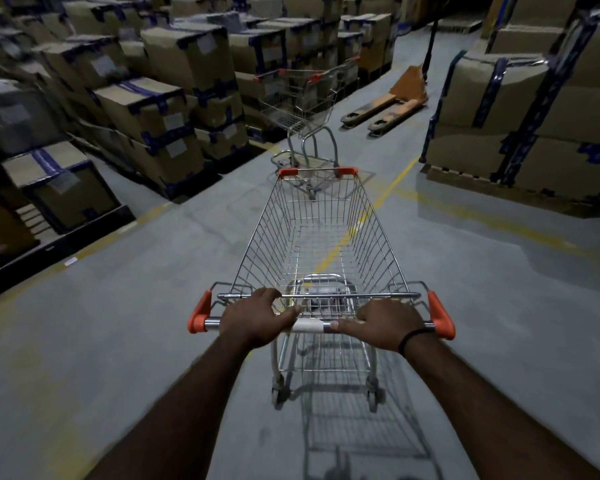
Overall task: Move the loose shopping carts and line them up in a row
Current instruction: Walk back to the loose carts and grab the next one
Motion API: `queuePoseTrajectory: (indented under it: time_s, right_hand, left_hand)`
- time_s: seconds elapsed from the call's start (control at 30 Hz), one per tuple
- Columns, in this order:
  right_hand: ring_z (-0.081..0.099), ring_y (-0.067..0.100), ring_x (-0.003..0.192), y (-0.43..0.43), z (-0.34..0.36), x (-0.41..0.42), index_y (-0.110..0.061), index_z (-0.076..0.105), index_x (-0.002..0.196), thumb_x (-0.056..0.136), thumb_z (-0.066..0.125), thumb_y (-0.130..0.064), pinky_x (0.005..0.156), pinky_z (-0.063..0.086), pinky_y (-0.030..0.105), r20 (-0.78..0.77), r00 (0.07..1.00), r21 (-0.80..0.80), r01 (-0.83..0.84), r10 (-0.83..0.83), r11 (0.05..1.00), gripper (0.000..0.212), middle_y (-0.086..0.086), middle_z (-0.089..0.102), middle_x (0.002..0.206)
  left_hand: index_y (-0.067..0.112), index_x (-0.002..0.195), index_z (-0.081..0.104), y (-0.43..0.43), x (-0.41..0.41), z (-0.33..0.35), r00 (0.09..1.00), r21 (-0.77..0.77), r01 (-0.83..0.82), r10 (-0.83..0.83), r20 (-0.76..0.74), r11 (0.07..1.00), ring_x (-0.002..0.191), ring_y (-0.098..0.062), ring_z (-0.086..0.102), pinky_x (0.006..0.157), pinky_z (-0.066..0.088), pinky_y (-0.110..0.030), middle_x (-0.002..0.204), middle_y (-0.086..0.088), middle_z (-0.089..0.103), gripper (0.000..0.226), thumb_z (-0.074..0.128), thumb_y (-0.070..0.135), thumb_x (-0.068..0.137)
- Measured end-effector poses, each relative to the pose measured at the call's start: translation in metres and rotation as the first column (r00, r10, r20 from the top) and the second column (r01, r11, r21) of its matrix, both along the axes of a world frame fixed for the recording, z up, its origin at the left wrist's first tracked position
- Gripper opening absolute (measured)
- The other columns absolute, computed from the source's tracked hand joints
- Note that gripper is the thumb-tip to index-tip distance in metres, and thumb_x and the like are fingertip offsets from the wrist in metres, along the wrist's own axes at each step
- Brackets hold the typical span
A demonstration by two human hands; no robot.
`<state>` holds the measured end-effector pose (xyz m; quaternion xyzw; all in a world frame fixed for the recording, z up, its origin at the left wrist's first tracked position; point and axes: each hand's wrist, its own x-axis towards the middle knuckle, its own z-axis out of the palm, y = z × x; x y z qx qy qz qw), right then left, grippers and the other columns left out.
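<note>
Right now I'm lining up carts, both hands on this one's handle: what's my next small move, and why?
Probably push the near cart straight ahead a little. Both the left hand and right hand grip its handle, and its front sits just behind the far cart, roughly in line with it, floor between them bare. The pallet jack lies off to the right.

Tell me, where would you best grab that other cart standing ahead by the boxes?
Probably by the far cart's handle bar between its orange caps, coming from its left end. The basket narrows toward the pallet jack, so the handle end is the pushing end.
</note>
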<state>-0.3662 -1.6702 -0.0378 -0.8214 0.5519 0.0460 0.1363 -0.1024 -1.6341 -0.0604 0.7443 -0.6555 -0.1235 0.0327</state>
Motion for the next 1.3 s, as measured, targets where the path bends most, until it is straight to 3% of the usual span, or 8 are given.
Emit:
queuePoseTrajectory:
  time_s: [0.2, 0.4, 0.57, 0.8, 1.0, 1.17, 1.3]
  right_hand:
    - [0.061, 0.017, 0.070, -0.077, 0.004, 0.005, -0.020, 0.050, 0.056, 0.065, 0.030, -0.102, 0.064, 0.045, 0.031, 0.017, 0.999, 0.007, -0.031, 0.030, 1.000, 0.085, -0.005, 0.057, 0.064]
    - [0.062, 0.017, 0.069, -0.159, 0.005, 0.030, -0.019, 0.056, 0.061, 0.070, 0.029, -0.100, 0.069, 0.050, 0.032, -0.003, 0.999, 0.011, -0.044, 0.044, 0.999, 0.085, -0.002, 0.062, 0.068]
    - [0.059, 0.016, 0.066, -0.225, 0.006, 0.059, -0.019, 0.056, 0.060, 0.068, 0.029, -0.100, 0.064, 0.045, 0.031, -0.009, 1.000, 0.034, -0.025, 0.026, 0.999, 0.086, -0.003, 0.058, 0.065]
    - [0.054, 0.014, 0.057, -0.323, 0.008, 0.099, -0.020, 0.052, 0.059, 0.046, 0.010, -0.109, 0.057, 0.039, 0.030, 0.015, 1.000, 0.026, -0.002, 0.002, 1.000, 0.100, -0.004, 0.055, 0.059]
    - [0.053, 0.016, 0.058, -0.401, 0.009, 0.122, -0.018, 0.048, 0.057, 0.064, 0.030, -0.101, 0.053, 0.032, 0.031, -0.021, 1.000, 0.033, 0.014, -0.014, 0.999, 0.086, -0.002, 0.053, 0.058]
    - [0.056, 0.016, 0.057, -0.472, 0.008, 0.137, -0.018, 0.049, 0.057, 0.040, 0.012, -0.112, 0.053, 0.033, 0.031, 0.005, 1.000, 0.019, -0.004, 0.004, 1.000, 0.102, -0.002, 0.054, 0.056]
    - [0.054, 0.017, 0.057, -0.540, 0.005, 0.147, -0.016, 0.048, 0.055, 0.036, 0.009, -0.113, 0.053, 0.032, 0.031, 0.019, 0.998, 0.006, -0.054, 0.053, 0.999, 0.106, -0.001, 0.051, 0.055]
  left_hand:
    - [0.034, 0.138, 0.053, -0.073, 0.003, 0.000, 0.999, 0.000, -0.038, 0.038, -0.011, 0.999, 0.126, -0.020, 0.058, 0.096, 0.045, -0.039, 0.144, 0.009, 0.055, 0.082, 0.030, 0.089, 0.081]
    - [0.033, 0.139, 0.054, -0.157, 0.027, -0.001, 0.999, -0.009, -0.038, 0.038, 0.006, 0.999, 0.125, -0.022, 0.058, 0.096, 0.045, -0.039, 0.143, 0.007, 0.056, 0.084, 0.029, 0.089, 0.081]
    - [0.033, 0.140, 0.054, -0.227, 0.056, 0.001, 1.000, -0.010, -0.018, 0.018, -0.007, 1.000, 0.124, -0.025, 0.059, 0.098, 0.046, -0.040, 0.144, 0.005, 0.057, 0.084, 0.031, 0.088, 0.081]
    - [0.033, 0.141, 0.052, -0.329, 0.095, 0.005, 1.000, 0.011, 0.008, -0.008, -0.012, 1.000, 0.124, -0.027, 0.058, 0.099, 0.046, -0.043, 0.145, 0.003, 0.055, 0.083, 0.031, 0.088, 0.083]
    - [0.032, 0.137, 0.055, -0.401, 0.117, 0.003, 1.000, 0.008, -0.006, 0.006, -0.001, 1.000, 0.121, -0.029, 0.060, 0.096, 0.045, -0.042, 0.139, 0.003, 0.059, 0.081, 0.030, 0.087, 0.082]
    - [0.029, 0.134, 0.057, -0.466, 0.130, 0.002, 1.000, 0.004, -0.017, 0.017, 0.003, 1.000, 0.117, -0.028, 0.061, 0.090, 0.045, -0.043, 0.135, 0.002, 0.060, 0.083, 0.029, 0.087, 0.083]
    - [0.028, 0.135, 0.057, -0.524, 0.139, 0.002, 0.999, 0.007, -0.044, 0.044, 0.007, 0.999, 0.118, -0.028, 0.060, 0.091, 0.045, -0.043, 0.135, 0.001, 0.060, 0.082, 0.030, 0.086, 0.084]
